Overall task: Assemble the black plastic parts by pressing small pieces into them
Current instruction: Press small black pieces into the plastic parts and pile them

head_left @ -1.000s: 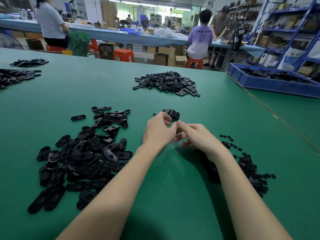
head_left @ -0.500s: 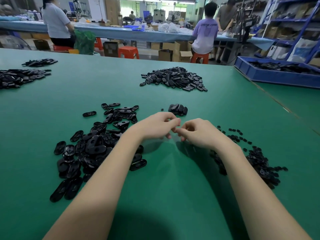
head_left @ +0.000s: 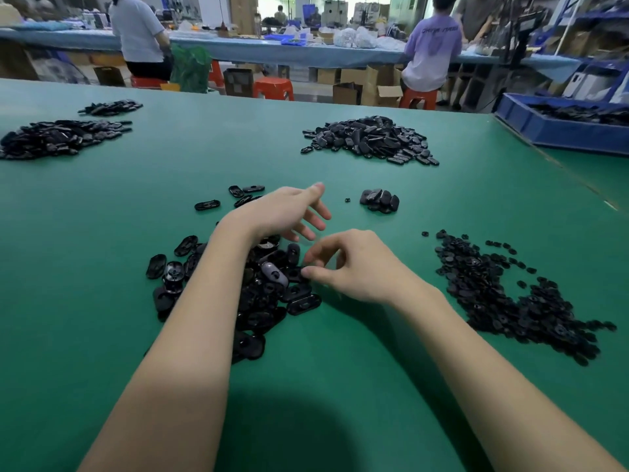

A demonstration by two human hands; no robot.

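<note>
My hands were together a moment ago; now my left hand (head_left: 282, 212) spreads wide and empty while my right hand (head_left: 347, 267) pinches into the parts pile (head_left: 265, 301) mid-table, so I guess a new one starts.

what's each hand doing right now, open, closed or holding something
Left hand: open, fingers spread, holding nothing, above the pile of oval black parts.
Right hand: fingers curled at the pile's edge; whether they pinch a piece cannot be told.
</note>
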